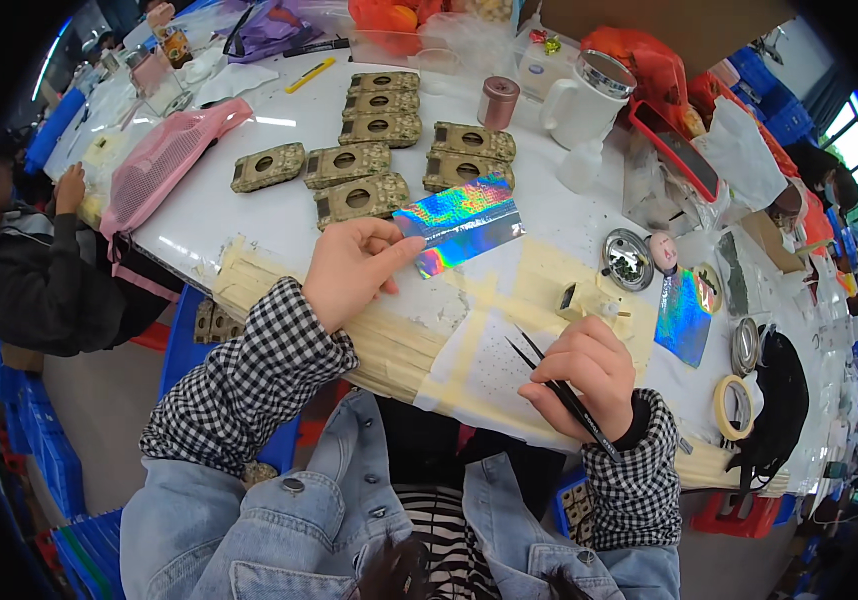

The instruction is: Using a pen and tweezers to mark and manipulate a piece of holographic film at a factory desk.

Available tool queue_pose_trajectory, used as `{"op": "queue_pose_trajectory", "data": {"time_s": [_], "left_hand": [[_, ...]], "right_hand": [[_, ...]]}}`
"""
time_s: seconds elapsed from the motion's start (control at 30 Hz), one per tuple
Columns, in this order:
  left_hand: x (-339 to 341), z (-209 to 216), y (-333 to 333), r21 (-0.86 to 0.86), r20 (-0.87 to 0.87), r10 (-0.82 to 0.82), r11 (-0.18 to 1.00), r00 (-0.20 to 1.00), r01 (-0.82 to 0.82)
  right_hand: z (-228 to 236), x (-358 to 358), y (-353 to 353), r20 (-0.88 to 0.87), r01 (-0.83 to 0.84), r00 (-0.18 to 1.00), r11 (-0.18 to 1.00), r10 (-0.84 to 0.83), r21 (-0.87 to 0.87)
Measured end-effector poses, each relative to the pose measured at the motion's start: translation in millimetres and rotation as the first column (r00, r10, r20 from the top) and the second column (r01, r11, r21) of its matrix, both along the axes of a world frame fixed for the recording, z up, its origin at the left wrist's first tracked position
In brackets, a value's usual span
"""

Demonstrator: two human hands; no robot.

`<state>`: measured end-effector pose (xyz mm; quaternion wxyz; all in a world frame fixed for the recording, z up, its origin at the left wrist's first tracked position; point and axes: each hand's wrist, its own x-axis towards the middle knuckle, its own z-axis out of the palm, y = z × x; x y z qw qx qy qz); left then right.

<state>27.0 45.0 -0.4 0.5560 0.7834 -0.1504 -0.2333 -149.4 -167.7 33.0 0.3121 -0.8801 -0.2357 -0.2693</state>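
- Sheet [471, 222], frame centre: left hand [361, 268] pinches its left edge.
- Likely light, slick, easily creased; hold by edges.
- Right hand [594, 368], right of centre: wrapped round tweezers [576, 408], tips slightly apart, nothing between.

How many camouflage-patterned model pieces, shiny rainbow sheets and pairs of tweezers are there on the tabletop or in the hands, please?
Camouflage-patterned model pieces: 8
Shiny rainbow sheets: 2, one in the left hand
Pairs of tweezers: 1, in the right hand
Total: 11
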Motion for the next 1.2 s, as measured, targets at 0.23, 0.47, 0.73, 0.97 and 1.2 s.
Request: {"op": "queue_pose_trajectory", "data": {"time_s": [0.23,0.47,0.73,0.97,1.2], "left_hand": [[13,2,-13,-0.404,0.109,-0.081,0.907,0.991,0.119],[8,55,-38,-0.656,-0.005,-0.386,0.698,0.923,0.288],[9,69,-80,-0.729,0.161,-0.518,0.512,0.84,0.455],[-1,66,-77,-0.592,-0.002,-0.595,0.648,0.804,0.479],[-8,67,-70,-0.587,-0.149,-0.509,0.736,0.848,0.338]], "right_hand": [[14,-7,-4,-0.019,0.067,0.998,0.994,-0.066,0.089],[57,2,-22,0.174,0.362,0.914,0.931,-0.366,0.057],[58,19,-27,-0.099,0.264,0.96,0.727,-0.262,0.634],[41,24,-20,-0.157,0.329,0.943,0.763,-0.292,0.556],[38,27,-16,-0.309,0.34,0.937,0.622,-0.163,0.705]]}}
